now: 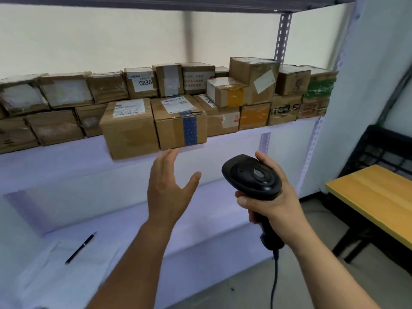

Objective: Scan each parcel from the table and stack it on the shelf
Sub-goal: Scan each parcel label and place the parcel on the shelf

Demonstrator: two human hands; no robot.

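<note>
Several cardboard parcels stand in rows on the white shelf (234,139). At the front sit a plain parcel (130,130) with a white label and a parcel with blue tape (178,123). My left hand (169,188) is open with fingers spread, just below the blue-taped parcel and not touching it. My right hand (269,197) grips a black corded barcode scanner (252,175), its head raised toward the shelf.
A black pen (80,248) lies on white paper on the lower shelf level (133,237). A perforated metal upright (282,34) stands at the right. A yellow-topped table (376,199) is at the far right, with a black crate (383,150) behind it.
</note>
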